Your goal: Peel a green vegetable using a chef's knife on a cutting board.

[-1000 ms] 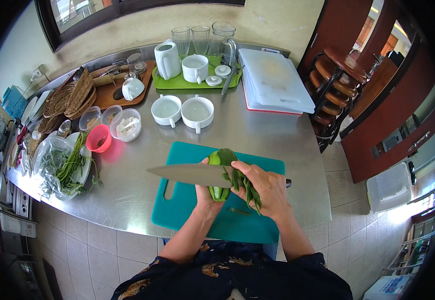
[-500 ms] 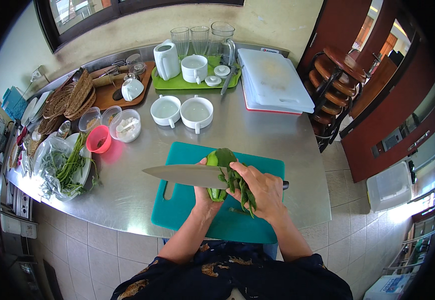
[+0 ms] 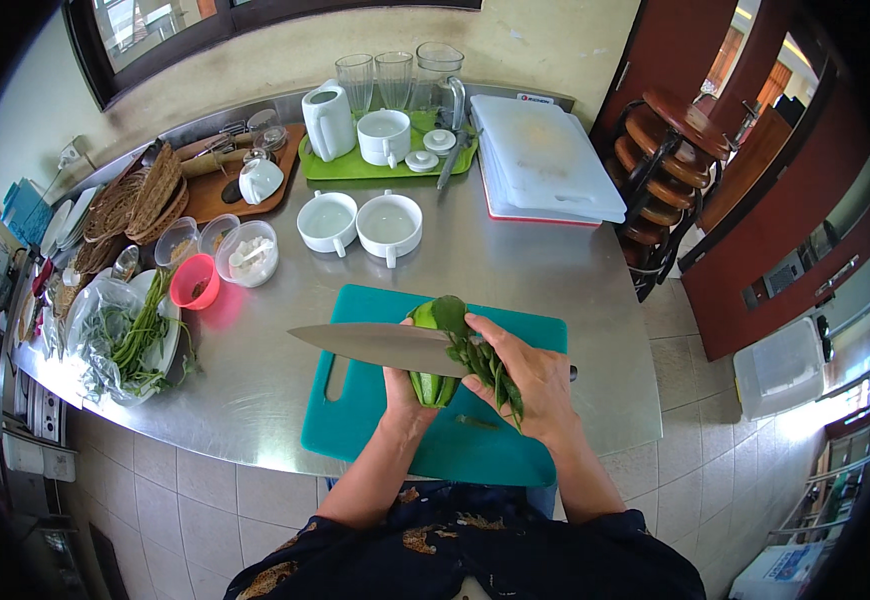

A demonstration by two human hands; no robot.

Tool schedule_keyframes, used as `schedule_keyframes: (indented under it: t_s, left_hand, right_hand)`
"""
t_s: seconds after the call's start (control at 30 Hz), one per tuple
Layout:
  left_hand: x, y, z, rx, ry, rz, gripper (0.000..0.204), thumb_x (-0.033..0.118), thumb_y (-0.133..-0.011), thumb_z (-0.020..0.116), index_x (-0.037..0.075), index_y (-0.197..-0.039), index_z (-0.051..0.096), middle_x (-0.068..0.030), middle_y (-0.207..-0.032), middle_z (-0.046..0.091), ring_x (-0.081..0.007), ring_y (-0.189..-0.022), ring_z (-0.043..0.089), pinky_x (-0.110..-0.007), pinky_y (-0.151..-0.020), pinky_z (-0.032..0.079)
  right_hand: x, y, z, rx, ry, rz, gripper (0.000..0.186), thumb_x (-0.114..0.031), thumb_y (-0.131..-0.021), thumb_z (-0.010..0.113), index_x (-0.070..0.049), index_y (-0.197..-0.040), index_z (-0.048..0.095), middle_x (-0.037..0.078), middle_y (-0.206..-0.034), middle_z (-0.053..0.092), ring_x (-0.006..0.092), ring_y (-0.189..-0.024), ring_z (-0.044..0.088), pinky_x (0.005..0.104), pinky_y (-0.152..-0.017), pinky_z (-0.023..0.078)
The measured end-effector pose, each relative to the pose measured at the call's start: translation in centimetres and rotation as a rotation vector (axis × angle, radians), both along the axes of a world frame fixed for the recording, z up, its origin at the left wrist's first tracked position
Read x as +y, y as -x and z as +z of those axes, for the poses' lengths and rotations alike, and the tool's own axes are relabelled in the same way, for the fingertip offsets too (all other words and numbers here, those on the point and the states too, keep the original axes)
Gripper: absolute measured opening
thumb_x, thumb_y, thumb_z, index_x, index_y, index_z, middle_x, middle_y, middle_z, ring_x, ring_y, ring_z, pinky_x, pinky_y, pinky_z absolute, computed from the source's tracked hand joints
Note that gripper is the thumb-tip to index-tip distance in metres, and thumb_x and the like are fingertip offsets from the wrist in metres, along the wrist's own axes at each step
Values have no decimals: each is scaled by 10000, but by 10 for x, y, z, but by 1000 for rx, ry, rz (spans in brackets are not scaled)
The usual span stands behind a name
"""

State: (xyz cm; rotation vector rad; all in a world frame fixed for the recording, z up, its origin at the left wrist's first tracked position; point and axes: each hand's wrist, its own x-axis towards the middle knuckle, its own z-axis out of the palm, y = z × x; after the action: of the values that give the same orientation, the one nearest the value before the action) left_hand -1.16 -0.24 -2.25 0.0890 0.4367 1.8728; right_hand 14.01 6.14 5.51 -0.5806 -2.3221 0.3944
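Note:
My left hand (image 3: 402,395) is wrapped round a partly peeled green fruit or vegetable (image 3: 431,390), with pale green showing on its lower part and dark skin at its top right. In my right hand (image 3: 535,385) is a large kitchen knife (image 3: 370,343), its blade pointing left across the front of the green piece. Dark green strips of peel (image 3: 493,372) hang between the right thumb and fingers. Most of the knife's black handle is hidden by that hand. Both hands are above a teal cutting board (image 3: 330,425), where a small green scrap (image 3: 475,422) lies.
Two white cups (image 3: 389,228) stand beyond the board. Farther back are a green tray (image 3: 340,171) with glasses and a jug, and stacked white cutting boards (image 3: 545,165). Left are a pink bowl (image 3: 195,282), clear tubs and a plate of leafy greens (image 3: 135,340).
My right hand has shifted slightly right with the peel strips, which sit farther from the green piece's lower part. The blade has risen a little. My left hand keeps its hold.

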Motion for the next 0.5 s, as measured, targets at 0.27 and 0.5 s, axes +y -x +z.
schedule_keyframes:
  t_s: [0.27, 0.5]
  left_hand:
    - [5, -10, 7, 125, 34, 49, 539, 527, -974, 484, 75, -1250, 586, -114, -1168, 662, -254, -1051, 664, -414, -894, 556]
    - [2, -13, 28, 289, 25, -92, 423, 347, -967, 532, 78, -1288, 472, -122, -1140, 600, -241, -955, 660, -408, -777, 597]
  right_hand:
    - [5, 5, -7, -36, -30, -128, 498, -462, -899, 697, -180, -1294, 587, 60, -829, 659, 263, -620, 646, 377, -547, 497]
    - [13, -11, 9, 11, 493, -60, 471, -502, -983, 577, -184, -1327, 527, 107, -789, 687, 296, -700, 682, 387, -668, 502]
